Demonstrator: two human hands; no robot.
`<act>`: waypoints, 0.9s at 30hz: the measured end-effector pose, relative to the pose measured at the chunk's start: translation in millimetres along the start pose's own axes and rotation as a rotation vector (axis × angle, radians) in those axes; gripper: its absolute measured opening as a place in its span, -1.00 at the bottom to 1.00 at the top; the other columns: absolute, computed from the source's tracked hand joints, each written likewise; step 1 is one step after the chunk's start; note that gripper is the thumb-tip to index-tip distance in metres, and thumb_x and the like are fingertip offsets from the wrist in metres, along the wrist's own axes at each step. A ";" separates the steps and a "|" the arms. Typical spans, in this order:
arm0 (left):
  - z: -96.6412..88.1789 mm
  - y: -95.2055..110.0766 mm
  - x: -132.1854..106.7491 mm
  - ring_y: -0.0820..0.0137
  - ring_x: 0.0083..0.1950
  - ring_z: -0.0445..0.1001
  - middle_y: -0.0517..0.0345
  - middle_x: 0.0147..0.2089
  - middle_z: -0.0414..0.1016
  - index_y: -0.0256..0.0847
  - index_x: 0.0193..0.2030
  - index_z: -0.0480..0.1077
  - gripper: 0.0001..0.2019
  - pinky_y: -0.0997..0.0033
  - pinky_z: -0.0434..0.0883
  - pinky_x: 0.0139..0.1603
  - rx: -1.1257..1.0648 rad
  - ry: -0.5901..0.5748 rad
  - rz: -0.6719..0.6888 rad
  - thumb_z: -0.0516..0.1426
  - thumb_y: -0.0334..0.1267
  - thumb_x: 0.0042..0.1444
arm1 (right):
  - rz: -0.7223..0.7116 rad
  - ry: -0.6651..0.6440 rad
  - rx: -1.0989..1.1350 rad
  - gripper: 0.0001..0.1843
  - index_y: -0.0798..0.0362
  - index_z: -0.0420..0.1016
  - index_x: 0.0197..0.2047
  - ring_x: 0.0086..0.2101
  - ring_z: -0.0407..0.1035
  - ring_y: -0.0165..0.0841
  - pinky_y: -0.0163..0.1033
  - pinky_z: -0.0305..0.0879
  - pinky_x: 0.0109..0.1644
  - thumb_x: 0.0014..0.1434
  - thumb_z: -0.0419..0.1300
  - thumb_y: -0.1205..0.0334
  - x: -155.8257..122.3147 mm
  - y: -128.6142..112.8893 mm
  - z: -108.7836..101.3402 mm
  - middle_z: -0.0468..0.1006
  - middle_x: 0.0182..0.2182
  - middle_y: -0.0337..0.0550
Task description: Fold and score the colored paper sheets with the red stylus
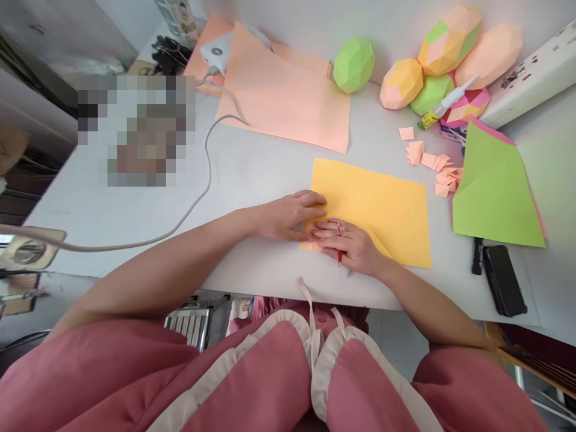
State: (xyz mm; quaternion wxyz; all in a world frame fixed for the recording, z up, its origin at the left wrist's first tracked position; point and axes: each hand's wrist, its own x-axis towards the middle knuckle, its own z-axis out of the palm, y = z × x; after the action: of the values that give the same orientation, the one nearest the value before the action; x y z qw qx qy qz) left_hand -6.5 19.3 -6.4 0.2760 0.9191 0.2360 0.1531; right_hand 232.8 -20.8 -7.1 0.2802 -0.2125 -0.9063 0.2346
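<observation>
A sheet of yellow paper (378,201) lies on the white table in front of me, its lower edge slightly lifted near my right wrist. My left hand (292,215) rests over the sheet's left edge, palm down with fingers stretched out. Beside it, my right hand (353,247) lies on the lower left of the sheet with a slim red pen (339,255) tucked between its fingers. A small peach paper piece (310,246) shows at the sheet's lower left corner, partly hidden under the fingers. Both hands' fingertips come close together there.
Peach sheets (288,102) lie at the back, near a faceted green paper egg (353,65). More paper eggs (401,84) and a glue tube (445,103) stand back right. Small peach cut pieces (443,174), green paper (495,186) and a black case (504,280) lie right. A cable (207,162) crosses left.
</observation>
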 end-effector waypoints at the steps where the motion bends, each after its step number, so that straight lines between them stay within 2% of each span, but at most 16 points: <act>1: 0.0 -0.5 -0.3 0.00 0.27 0.21 -0.28 0.26 0.18 -0.29 0.16 0.33 -0.56 0.01 0.29 0.24 -0.003 -0.001 0.001 0.14 -0.14 0.19 | 0.003 0.001 0.012 -0.78 -0.05 0.55 -0.05 0.08 0.42 -0.26 0.01 0.38 0.21 0.26 0.16 0.32 -0.1 0.1 -0.4 0.61 -0.04 -0.13; 9: -2.7 1.2 -1.3 0.03 0.30 0.19 -0.22 0.27 0.16 -0.22 0.14 0.35 -0.58 0.03 0.28 0.25 -0.013 -0.017 -0.006 0.17 -0.14 0.17 | 0.022 -0.021 0.029 -0.74 -0.11 0.54 -0.02 0.09 0.41 -0.29 -0.01 0.36 0.22 0.28 0.14 0.32 0.0 0.9 -1.3 0.59 -0.01 -0.19; 15: -4.5 3.4 -1.4 -0.02 0.33 0.15 -0.27 0.31 0.13 -0.28 0.13 0.35 -0.59 -0.01 0.24 0.27 0.000 -0.042 -0.003 0.18 -0.17 0.17 | -0.004 -0.044 -0.004 -0.74 -0.09 0.54 -0.05 0.11 0.39 -0.28 0.01 0.36 0.21 0.27 0.13 0.36 -0.2 2.5 -1.3 0.60 -0.02 -0.19; 24: -2.5 -1.7 -2.5 0.01 0.34 0.17 -0.21 0.30 0.19 -0.24 0.10 0.36 -0.59 -0.03 0.24 0.28 -0.073 0.011 0.016 0.22 -0.18 0.13 | 0.012 -0.061 0.008 -0.70 -0.13 0.52 0.00 0.14 0.37 -0.30 0.01 0.31 0.24 0.27 0.12 0.38 -0.4 1.1 -1.1 0.57 0.02 -0.21; 27: -2.4 -1.7 -3.2 0.04 0.33 0.18 -0.23 0.27 0.21 -0.26 0.01 0.35 -0.65 -0.02 0.25 0.28 -0.103 0.035 0.019 0.22 -0.17 0.12 | -0.001 -0.059 -0.011 -0.71 -0.11 0.51 -0.01 0.13 0.38 -0.28 0.02 0.34 0.22 0.27 0.11 0.39 0.7 0.6 -1.3 0.57 0.02 -0.19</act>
State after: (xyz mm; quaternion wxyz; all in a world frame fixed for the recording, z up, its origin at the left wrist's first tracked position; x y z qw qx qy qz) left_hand -10.9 20.0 -6.0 0.3173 0.9029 0.2241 0.1838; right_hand 233.2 -19.5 -6.2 0.2524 -0.2064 -0.9155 0.2357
